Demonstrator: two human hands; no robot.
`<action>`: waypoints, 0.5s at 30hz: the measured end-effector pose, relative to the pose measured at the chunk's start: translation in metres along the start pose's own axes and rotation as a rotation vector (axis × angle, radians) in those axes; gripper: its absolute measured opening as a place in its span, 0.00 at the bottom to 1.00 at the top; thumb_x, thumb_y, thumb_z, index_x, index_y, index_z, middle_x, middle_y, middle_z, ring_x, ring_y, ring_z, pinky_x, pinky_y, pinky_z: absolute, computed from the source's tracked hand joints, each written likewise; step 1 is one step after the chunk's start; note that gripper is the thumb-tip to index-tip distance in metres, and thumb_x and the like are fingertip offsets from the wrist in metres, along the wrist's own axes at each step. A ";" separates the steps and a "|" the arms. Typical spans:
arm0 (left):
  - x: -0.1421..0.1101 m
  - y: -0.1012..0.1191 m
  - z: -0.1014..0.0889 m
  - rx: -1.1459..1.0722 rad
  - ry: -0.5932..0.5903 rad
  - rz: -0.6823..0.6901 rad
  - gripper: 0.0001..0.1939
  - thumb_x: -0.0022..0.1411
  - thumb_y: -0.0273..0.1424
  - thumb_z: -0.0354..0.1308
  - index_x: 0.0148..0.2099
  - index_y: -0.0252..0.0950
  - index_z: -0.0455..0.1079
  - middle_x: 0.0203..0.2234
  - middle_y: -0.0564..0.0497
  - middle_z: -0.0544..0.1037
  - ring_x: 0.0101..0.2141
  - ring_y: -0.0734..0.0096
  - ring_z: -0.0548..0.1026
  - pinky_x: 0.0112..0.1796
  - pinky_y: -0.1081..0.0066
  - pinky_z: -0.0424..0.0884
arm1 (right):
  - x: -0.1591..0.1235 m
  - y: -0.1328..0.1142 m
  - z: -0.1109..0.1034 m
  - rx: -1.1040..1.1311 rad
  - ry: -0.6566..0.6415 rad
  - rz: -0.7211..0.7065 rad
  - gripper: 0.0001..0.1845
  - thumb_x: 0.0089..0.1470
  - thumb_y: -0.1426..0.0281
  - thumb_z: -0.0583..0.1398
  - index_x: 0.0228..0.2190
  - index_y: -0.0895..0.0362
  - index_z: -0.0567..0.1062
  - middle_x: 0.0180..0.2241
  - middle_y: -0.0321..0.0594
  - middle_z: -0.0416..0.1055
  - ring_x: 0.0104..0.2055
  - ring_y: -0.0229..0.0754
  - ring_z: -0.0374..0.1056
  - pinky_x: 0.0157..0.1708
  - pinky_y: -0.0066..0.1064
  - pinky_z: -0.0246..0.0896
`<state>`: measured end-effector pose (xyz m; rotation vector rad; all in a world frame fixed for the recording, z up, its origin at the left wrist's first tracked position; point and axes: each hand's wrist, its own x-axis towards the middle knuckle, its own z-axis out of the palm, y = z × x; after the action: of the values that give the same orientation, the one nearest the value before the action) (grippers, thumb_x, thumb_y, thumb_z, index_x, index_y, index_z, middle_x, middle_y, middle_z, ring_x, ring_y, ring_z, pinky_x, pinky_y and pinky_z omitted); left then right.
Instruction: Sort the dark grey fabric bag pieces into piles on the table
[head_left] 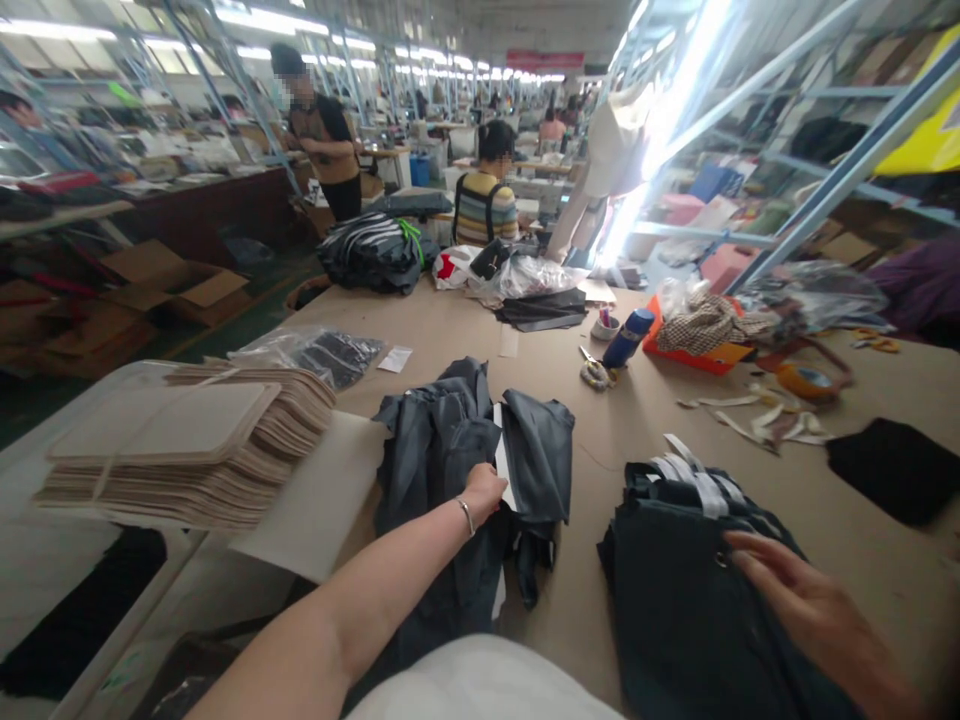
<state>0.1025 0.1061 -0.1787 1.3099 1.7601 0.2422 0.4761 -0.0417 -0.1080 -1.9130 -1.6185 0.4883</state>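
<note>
Left hand: the left hand (486,488) is closed, thumb and fingers together, clamped on the edge of a white strip (504,455) and the grey cloth (439,450) beside it.
Grey cloth: smooth woven fabric in loose, creased folds with ragged edges; it lies under and around the left grip, a squarer flap to its right.
White strip: flat, narrow, straight-edged; it runs forward from the left grip.
Bracelet: thin metal band (467,515) on the wrist behind the left grip.
Right hand: the right hand (795,590) is blurred, fingertips at the dark folded stack (667,620); whether they pinch it cannot be told.
Dark folded stack: matte, layered, roughly rectangular, right of the left grip; white bands (709,492) lie across its far end.
Metal ring: small and round (721,560), at the right fingertips.
Card stack: stiff beige sheets (165,425) with rounded corners, strapped, left of the left grip.
Scissors: yellow-and-grey handles (596,376), ahead and right of the left grip, beside a blue cylinder (628,338).
Table: flat tan surface (577,560) beneath both fabric piles.
</note>
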 end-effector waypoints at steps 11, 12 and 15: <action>-0.094 0.063 -0.064 0.522 -0.015 0.811 0.10 0.56 0.24 0.50 0.38 0.33 0.71 0.37 0.40 0.77 0.37 0.59 0.75 0.40 0.64 0.70 | 0.110 -0.228 0.078 -0.540 -0.328 -1.011 0.34 0.50 0.81 0.54 0.58 0.49 0.63 0.62 0.45 0.55 0.65 0.62 0.42 0.58 0.60 0.46; -0.099 0.064 -0.068 0.601 -0.016 0.889 0.12 0.54 0.22 0.51 0.40 0.33 0.71 0.38 0.39 0.76 0.37 0.57 0.76 0.38 0.63 0.71 | 0.113 -0.238 0.076 -0.554 -0.382 -1.067 0.30 0.50 0.80 0.56 0.55 0.50 0.67 0.62 0.45 0.56 0.65 0.63 0.42 0.58 0.61 0.44; -0.105 0.065 -0.085 0.708 0.003 1.032 0.12 0.50 0.21 0.53 0.38 0.33 0.71 0.34 0.39 0.76 0.34 0.54 0.76 0.35 0.60 0.72 | 0.119 -0.258 0.067 -0.602 -0.507 -1.111 0.12 0.50 0.78 0.58 0.36 0.55 0.77 0.47 0.44 0.72 0.56 0.55 0.60 0.56 0.52 0.50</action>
<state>0.0859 0.0740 -0.0333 2.6638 1.0226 0.1783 0.2617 0.1123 0.0163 -0.9032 -3.0557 -0.0245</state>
